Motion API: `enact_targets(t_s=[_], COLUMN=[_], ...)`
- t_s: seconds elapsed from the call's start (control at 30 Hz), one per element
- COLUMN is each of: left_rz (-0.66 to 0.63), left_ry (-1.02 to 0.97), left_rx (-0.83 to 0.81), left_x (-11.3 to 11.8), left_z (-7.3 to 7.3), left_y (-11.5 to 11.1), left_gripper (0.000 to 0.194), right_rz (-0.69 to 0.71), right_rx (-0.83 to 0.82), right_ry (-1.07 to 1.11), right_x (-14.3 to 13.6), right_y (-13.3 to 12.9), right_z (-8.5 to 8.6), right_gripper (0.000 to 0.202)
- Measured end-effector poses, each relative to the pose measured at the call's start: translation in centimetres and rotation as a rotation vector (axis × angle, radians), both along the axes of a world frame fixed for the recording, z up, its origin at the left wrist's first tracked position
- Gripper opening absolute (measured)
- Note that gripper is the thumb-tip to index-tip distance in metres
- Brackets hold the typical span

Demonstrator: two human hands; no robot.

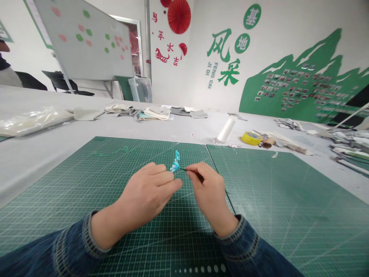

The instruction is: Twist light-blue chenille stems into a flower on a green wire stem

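A small light-blue and white flower-like piece [175,166], with looped petals and a thin dark green stem [182,169], is held just above the cutting mat. My right hand [208,192] pinches the stem between thumb and forefinger. My left hand [148,190] is closed, its curled fingers against the left side of the blue petals; the fingertips are hidden behind the hand. Under both hands lies a green gridded cutting mat [86,184].
A second green mat [288,192] adjoins on the right. Green thread scraps [128,149] lie on the left mat. Beyond stand a white thread cone [226,130] and yellow tape roll [250,138]. Fabric pieces [157,112] line the table's back; a plastic-wrapped bundle [34,120] is at left.
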State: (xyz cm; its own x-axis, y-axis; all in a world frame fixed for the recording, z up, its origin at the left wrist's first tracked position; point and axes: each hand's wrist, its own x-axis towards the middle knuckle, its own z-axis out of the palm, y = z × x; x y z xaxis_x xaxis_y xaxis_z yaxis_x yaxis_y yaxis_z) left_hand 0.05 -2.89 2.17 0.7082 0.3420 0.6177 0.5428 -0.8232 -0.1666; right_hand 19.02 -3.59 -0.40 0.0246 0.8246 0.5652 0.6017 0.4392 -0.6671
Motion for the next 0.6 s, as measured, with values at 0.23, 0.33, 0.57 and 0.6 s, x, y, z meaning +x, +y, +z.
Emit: enact_targets(t_s=[0.23,0.33,0.57,0.6], left_rz=[0.063,0.110,0.183,0.183], left_ry=[-0.021,-0.026,-0.188,-0.224], left_rx=[0.001,-0.142,-0.772,-0.874], left_x=[-1.0,-1.6,-2.4,-2.4], left_z=[0.4,0.4,0.4,0.3], left_y=[1.0,2.1,4.1,4.3], left_gripper=[0.022,0.024,0.016,0.017], right_rz=[0.177,0.287,0.484,0.496], right_rx=[0.017,0.011,-0.081,-0.101], right_ry=[-0.436,-0.494,-0.282,-0.229], right_x=[0.1,0.0,0.1,0.1], right_y=[-0.3,-0.3,-0.4,-0.5], right_z=[-0.2,-0.1,1.0,1.2], right_gripper=[0.019,0.019,0.016,0.016])
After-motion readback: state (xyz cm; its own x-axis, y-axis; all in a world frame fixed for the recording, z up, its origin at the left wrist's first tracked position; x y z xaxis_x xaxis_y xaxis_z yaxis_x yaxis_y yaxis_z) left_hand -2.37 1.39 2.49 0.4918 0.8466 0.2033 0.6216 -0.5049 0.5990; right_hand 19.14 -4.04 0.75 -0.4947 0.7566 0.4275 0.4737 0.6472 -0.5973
